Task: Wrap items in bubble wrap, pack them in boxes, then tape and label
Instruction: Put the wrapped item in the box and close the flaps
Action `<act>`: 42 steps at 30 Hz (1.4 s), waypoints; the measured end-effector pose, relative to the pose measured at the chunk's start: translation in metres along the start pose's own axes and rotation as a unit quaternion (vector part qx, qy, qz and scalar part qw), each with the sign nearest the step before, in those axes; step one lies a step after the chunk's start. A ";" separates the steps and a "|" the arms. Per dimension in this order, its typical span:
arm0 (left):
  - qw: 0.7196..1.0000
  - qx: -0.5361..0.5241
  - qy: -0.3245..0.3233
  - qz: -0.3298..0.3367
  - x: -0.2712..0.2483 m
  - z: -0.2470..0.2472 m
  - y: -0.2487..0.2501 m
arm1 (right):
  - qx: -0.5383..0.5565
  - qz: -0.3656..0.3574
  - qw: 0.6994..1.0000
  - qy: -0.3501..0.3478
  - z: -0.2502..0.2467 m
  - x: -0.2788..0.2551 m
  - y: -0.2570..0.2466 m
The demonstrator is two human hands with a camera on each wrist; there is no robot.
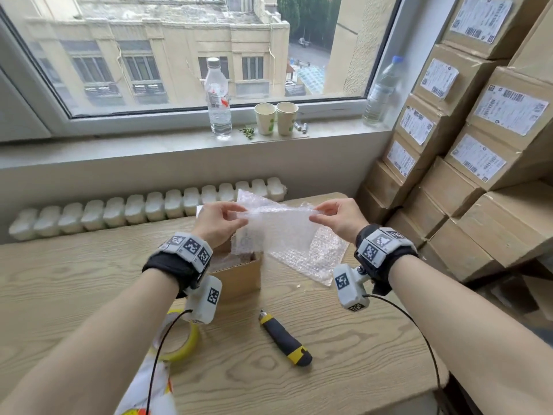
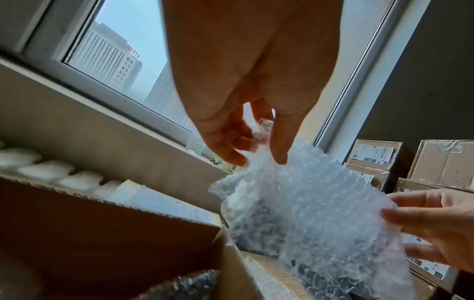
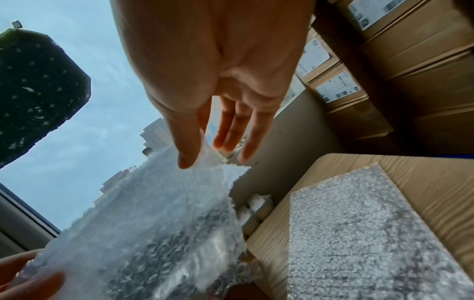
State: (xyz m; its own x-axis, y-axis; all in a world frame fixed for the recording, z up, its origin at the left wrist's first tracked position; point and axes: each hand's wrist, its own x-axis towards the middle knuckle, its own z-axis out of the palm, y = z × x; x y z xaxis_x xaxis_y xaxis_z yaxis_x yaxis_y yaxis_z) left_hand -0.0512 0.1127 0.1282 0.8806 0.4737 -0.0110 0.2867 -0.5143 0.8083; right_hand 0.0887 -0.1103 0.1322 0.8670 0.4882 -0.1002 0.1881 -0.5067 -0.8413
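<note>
A clear sheet of bubble wrap (image 1: 281,227) hangs stretched between both hands above a small open cardboard box (image 1: 239,275) on the wooden table. My left hand (image 1: 220,220) pinches its left top corner with thumb and fingers (image 2: 232,154). At the sheet's right top edge my right hand (image 1: 333,215) pinches it between thumb (image 3: 188,154) and forefinger, the other fingers loosely extended. In the left wrist view the box wall (image 2: 102,233) is close below, with more bubble wrap (image 2: 189,286) inside it. What the box holds is hidden.
A second bubble wrap sheet (image 1: 314,259) lies flat on the table right of the box. A yellow-black utility knife (image 1: 284,339) and a yellow tape roll (image 1: 176,339) lie near me. Labelled cartons (image 1: 466,151) are stacked at right. A radiator, bottle (image 1: 218,97) and paper cups line the window.
</note>
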 end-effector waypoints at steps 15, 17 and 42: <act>0.999 -0.029 0.044 0.005 -0.029 -0.076 -0.046 | -0.016 0.010 0.992 -0.122 0.085 -0.006 -0.056; 0.999 -0.044 0.017 0.002 -0.034 -0.083 -0.053 | 0.006 0.028 0.992 -0.124 0.095 -0.009 -0.057; 0.952 -0.293 -0.064 -0.059 -0.027 -0.080 -0.037 | 0.159 0.066 0.972 -0.159 0.124 -0.007 -0.083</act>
State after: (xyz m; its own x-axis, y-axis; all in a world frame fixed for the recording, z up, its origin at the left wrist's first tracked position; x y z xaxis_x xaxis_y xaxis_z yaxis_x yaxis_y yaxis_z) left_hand -0.1159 0.1765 0.1460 0.9048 0.3931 -0.1637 0.1599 0.0424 0.9862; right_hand 0.0100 0.0161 0.1371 0.6779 0.6539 -0.3359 -0.1113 -0.3603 -0.9262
